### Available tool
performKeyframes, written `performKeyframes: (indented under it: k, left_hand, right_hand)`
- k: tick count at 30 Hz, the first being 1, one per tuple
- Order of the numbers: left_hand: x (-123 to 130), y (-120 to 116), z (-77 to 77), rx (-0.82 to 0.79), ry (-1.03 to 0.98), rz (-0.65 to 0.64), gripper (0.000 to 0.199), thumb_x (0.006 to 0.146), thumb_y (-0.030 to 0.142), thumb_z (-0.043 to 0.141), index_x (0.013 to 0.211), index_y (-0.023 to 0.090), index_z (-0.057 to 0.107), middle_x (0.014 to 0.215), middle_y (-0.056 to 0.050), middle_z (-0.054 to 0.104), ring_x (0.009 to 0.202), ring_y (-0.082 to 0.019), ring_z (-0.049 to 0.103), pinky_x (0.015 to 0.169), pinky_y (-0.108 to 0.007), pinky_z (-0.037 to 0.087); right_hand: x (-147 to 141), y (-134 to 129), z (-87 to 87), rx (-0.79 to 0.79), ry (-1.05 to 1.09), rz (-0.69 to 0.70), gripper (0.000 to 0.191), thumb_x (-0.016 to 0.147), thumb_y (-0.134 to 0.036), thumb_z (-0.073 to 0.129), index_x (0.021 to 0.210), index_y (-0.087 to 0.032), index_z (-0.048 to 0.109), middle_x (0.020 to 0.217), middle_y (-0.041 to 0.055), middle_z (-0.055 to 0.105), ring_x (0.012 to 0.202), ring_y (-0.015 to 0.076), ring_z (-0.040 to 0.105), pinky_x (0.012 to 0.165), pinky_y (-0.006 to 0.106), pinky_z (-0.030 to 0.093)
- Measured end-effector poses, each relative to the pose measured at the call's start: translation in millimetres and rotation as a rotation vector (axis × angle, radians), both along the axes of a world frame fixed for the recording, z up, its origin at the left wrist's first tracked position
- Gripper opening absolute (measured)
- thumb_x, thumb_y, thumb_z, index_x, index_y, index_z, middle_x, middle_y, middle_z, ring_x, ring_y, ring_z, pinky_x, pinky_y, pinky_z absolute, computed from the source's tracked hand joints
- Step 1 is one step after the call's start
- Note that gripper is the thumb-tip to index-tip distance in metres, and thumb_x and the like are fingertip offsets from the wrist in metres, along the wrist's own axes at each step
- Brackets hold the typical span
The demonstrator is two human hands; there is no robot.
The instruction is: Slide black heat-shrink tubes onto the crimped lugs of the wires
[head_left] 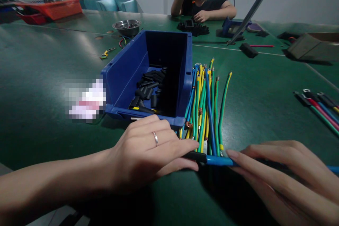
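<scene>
Clock positions taken from the centre of view. At 9: a blurred-out white and red item. At 10: an orange basket, loaded. At 11: a steel bowl with small contents; teal seats beyond. At 1: a co-worker, seated, dark top. Between 1 and 2: a slanting metal bar. At 2: a dark block.

My left hand conceals one end of the black sleeve. My right hand, cut off by the right edge, covers part of the blue wire. Pixelation obscures the pale item. Contents of the bowl are too small to identify.
</scene>
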State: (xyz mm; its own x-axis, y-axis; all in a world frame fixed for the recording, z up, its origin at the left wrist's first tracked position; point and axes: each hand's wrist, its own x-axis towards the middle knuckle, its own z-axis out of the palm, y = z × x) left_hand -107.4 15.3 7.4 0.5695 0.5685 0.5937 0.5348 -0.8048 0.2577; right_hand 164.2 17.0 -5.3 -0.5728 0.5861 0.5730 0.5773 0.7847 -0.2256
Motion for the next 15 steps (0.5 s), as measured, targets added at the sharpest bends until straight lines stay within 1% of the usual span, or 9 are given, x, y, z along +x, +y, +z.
performKeyframes:
  k: [5,10,13,15]
  left_hand:
    - [1.0,0.5,2.6,-0.015,0.050,-0.007,0.021,0.094,0.033,0.061,0.101,0.014,0.065,0.073,0.000,0.069,0.066,-0.013,0.060,0.062,-0.027,0.040]
    - [1.7,0.0,1.3,-0.012,0.026,-0.016,0.024,0.094,0.034,0.060,0.102,0.012,0.065,0.073,0.000,0.068,0.065,-0.013,0.060,0.062,-0.027,0.040]
    - [3.2,-1.0,0.7,-0.037,0.014,-0.007,0.027,0.095,0.037,0.057,0.095,0.012,0.067,0.071,0.000,0.066,0.063,-0.013,0.059,0.062,-0.027,0.041]
    - [4.4,-1.9,1.4,-0.073,0.001,-0.007,0.033,0.096,0.041,0.053,0.089,0.012,0.068,0.067,0.000,0.064,0.062,-0.013,0.058,0.062,-0.027,0.041]
  right_hand:
    - [-2.1,1.9,1.5,-0.005,0.001,0.052,0.043,0.079,-0.001,0.061,0.114,-0.025,0.065,0.092,0.0022,0.064,0.080,0.0130,0.056,0.064,0.026,0.047]
    - [0.0,0.2,1.5,-0.043,-0.001,0.070,0.044,0.079,-0.003,0.062,0.118,-0.024,0.064,0.094,0.0024,0.066,0.082,0.0137,0.058,0.064,0.027,0.048]
    - [1.9,-0.3,1.3,-0.054,-0.011,0.084,0.049,0.079,-0.002,0.062,0.123,-0.025,0.062,0.096,0.0021,0.068,0.083,0.0141,0.059,0.065,0.027,0.048]
    - [4.3,0.0,1.0,-0.067,-0.032,0.092,0.054,0.080,-0.002,0.060,0.128,-0.027,0.059,0.097,0.0015,0.068,0.084,0.0143,0.060,0.066,0.027,0.049]
